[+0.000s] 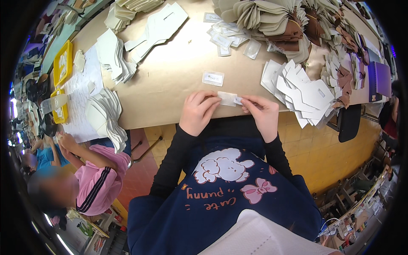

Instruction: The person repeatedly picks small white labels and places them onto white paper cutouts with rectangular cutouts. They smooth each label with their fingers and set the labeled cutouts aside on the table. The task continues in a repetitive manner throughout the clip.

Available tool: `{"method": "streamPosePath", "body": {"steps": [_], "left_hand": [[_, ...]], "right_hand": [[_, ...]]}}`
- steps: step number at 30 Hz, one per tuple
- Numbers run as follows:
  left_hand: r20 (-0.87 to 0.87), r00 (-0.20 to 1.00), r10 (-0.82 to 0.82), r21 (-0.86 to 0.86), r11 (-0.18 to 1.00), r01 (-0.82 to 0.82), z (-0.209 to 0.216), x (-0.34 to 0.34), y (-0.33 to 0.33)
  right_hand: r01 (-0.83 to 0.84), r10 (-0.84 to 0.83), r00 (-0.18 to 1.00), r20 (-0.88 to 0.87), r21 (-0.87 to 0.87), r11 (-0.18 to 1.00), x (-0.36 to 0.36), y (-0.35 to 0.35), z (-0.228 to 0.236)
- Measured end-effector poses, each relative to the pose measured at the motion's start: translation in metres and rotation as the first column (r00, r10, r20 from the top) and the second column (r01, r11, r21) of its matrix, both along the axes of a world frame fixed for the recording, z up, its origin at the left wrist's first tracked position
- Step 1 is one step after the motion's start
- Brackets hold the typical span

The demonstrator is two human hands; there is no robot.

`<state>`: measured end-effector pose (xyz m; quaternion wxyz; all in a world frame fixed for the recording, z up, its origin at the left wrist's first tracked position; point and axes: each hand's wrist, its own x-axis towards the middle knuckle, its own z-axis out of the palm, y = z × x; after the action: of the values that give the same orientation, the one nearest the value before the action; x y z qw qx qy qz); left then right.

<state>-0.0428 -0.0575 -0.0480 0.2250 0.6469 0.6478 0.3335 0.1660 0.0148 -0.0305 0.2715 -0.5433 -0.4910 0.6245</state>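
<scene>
Near the front edge of the table, my left hand pinches the left end of a small translucent plastic bag. My right hand holds a small white slip between thumb and fingertips, at the bag's right end. Whether the slip is partly inside the bag I cannot tell. Just beyond my hands, another small bag with a printed white label lies flat. Farther off sits a loose pile of similar small bags.
White cut pieces lie stacked at right and left. Bundles of beige and brown pieces fill the far right. Yellow trays stand at the left. A person in a pink top sits on my left. A black stool is at right.
</scene>
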Motion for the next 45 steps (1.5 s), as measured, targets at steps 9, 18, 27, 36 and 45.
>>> {"method": "streamPosePath", "body": {"steps": [9,18,27,36,45], "left_hand": [[-0.401,0.916,-0.013,-0.042,0.999,-0.004,-0.007,0.021,-0.033],[-0.400,0.916,0.009,-0.061,0.997,-0.036,-0.014,0.025,-0.039],[-0.376,0.926,-0.015,-0.043,0.999,-0.001,-0.017,0.018,-0.041],[-0.396,0.918,-0.011,-0.036,0.999,-0.004,-0.013,0.018,-0.040],[-0.368,0.930,-0.015,-0.041,0.999,0.000,-0.011,0.019,-0.038]], "right_hand": [[-0.125,0.043,0.915,-0.401,-0.180,0.976,-0.011,-0.006,-0.004],[-0.060,0.066,0.996,0.068,-0.084,0.995,-0.020,-0.003,-0.019],[-0.116,0.111,0.991,-0.072,-0.070,0.991,-0.023,-0.006,-0.003],[-0.068,0.066,0.998,-0.023,-0.075,0.995,-0.027,0.000,-0.019],[-0.103,0.105,0.994,0.022,-0.076,0.992,-0.026,0.001,-0.019]]}}
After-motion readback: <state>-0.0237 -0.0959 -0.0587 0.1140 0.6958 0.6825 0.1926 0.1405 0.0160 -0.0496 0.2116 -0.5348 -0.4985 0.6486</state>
